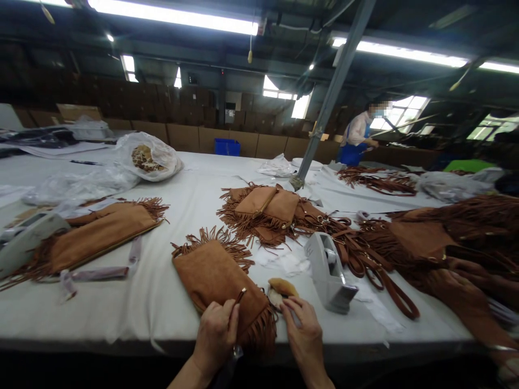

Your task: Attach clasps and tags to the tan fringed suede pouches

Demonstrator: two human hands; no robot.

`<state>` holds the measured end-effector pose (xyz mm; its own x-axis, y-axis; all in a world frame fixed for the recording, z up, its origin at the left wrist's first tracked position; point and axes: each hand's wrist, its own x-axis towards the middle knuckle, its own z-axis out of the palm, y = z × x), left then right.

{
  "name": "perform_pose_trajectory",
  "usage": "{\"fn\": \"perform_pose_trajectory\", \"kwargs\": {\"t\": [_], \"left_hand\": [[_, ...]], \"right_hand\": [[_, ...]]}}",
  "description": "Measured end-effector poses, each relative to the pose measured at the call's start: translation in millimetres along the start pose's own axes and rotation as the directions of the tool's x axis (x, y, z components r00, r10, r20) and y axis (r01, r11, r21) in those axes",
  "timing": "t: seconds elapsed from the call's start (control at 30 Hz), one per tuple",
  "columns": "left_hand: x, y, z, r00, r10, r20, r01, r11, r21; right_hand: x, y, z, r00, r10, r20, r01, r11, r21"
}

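Observation:
A brown suede pouch [214, 273] with fringe along two sides lies at the table's front edge. Over its lower part my left hand [217, 330] is closed, pinching a small brown tab with a shiny metal end [242, 295]. A bit of clear plastic [237, 352] shows below that hand. My right hand [303, 330] is to the right of the pouch, thumb and fingers pressed together; what they hold, if anything, is too small to make out. Just beyond these fingertips lies a yellow and whitish soft piece [281, 289].
A grey tape dispenser [330, 273] stands right of my hands. Fringed pouches [267, 205] and straps [389, 286] are piled behind it. Another pouch [105, 232] lies left, near a second dispenser [30, 243]. A co-worker's hands [458, 286] work at the right; a metal post [324, 108] rises beyond.

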<state>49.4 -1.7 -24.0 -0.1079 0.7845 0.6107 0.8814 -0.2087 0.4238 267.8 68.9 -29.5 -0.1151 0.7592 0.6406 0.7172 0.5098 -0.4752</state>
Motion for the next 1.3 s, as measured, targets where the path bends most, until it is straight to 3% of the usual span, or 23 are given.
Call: {"fn": "perform_pose_trajectory", "kwargs": {"t": [0.1, 0.2, 0.3, 0.4, 0.53, 0.67, 0.83, 1.0, 1.17, 1.3], "left_hand": [[7, -11, -0.9, 0.997, -0.079, 0.022, 0.079, 0.997, -0.013], [10, -20, -1.8, 0.992, -0.127, 0.026, 0.128, 0.991, -0.047], [7, -24, -0.9, 0.991, -0.134, 0.012, 0.134, 0.985, -0.110], [2, -26, 1.9, 0.992, -0.129, -0.006, 0.126, 0.975, -0.183], [-3, -29, 6.6, 0.991, -0.126, -0.047, 0.112, 0.968, -0.226], [-3, -29, 6.5, 0.991, -0.124, -0.051, 0.107, 0.960, -0.257], [1, -24, -0.6, 0.992, -0.100, -0.075, 0.080, 0.968, -0.236], [4, -22, -3.7, 0.992, -0.092, -0.088, 0.071, 0.975, -0.213], [0, -24, -0.7, 0.990, -0.095, -0.108, 0.067, 0.968, -0.240], [-2, -26, 1.0, 0.989, -0.108, -0.099, 0.078, 0.959, -0.271]], "right_hand": [[25, 15, -14, 0.998, 0.063, -0.016, -0.063, 0.998, -0.027], [61, 33, -19, 0.990, 0.126, 0.058, -0.111, 0.972, -0.209], [97, 46, -10, 0.967, 0.192, 0.166, -0.120, 0.923, -0.367], [122, 55, 9, 0.949, 0.220, 0.227, -0.108, 0.901, -0.420], [134, 62, 31, 0.916, 0.272, 0.294, -0.108, 0.876, -0.471], [131, 68, 38, 0.890, 0.338, 0.304, -0.173, 0.870, -0.461], [125, 70, 28, 0.879, 0.402, 0.255, -0.318, 0.895, -0.312], [122, 67, 14, 0.850, 0.475, 0.226, -0.491, 0.871, 0.017], [119, 60, 9, 0.758, 0.585, 0.288, -0.650, 0.645, 0.402], [118, 48, 3, 0.705, 0.614, 0.356, -0.676, 0.429, 0.599]]}}
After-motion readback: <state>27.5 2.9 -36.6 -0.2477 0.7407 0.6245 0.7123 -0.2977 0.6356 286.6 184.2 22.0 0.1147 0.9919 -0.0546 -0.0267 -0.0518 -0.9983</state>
